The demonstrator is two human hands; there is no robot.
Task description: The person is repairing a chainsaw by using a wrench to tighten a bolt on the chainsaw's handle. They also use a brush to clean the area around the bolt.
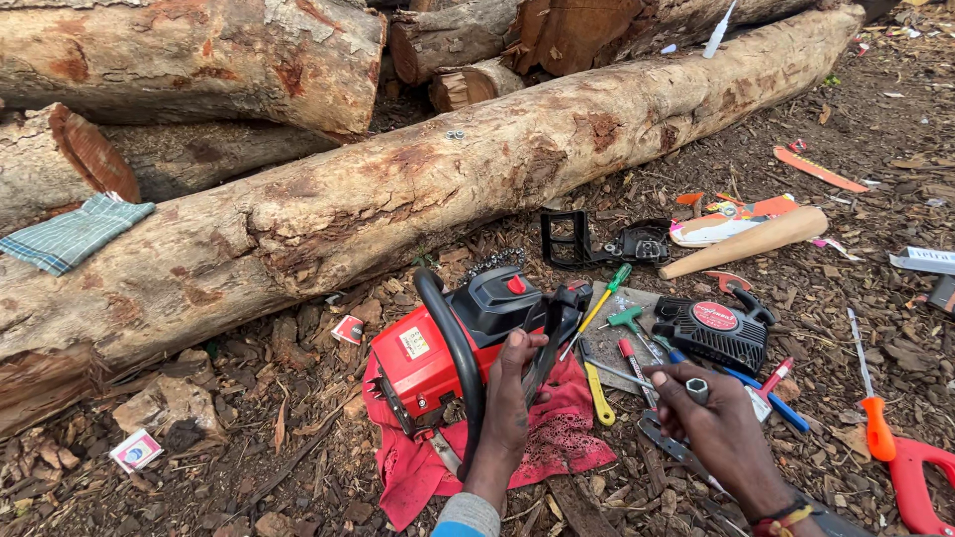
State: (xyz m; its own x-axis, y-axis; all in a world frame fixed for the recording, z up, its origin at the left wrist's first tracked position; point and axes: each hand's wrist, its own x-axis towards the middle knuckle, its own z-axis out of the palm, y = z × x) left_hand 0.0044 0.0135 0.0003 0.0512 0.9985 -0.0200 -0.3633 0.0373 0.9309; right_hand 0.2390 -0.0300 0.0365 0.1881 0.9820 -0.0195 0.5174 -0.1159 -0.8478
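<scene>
We are looking down at a red and black chainsaw body (453,348) lying on a red cloth (542,447) spread over bark-strewn ground, just in front of a long peeled log (418,199). Our left hand (512,393) rests on the saw's right side, fingers curled against the black casing beside the curved front handle (453,343); they seem pressed to it rather than spread. Our right hand (711,418) is held to the right of the saw, well clear of it, with thumb and forefinger pinching a small grey hex socket (696,388), its open end facing up toward us.

The saw lies to the left of that socket, its long axis running from lower left to upper right, so the left hand is much the nearer of the two. No guide bar or chain is fitted that we can see; a loose chain (494,263) lies just behind the body.

Between and beyond the hands are scattered tools: a green T-handle key (629,320), a yellow-handled screwdriver (597,308), a black starter cover (716,333), a wooden handle (746,242) and an orange-handled file (872,403). A checked cloth (75,232) sits on the log.
</scene>
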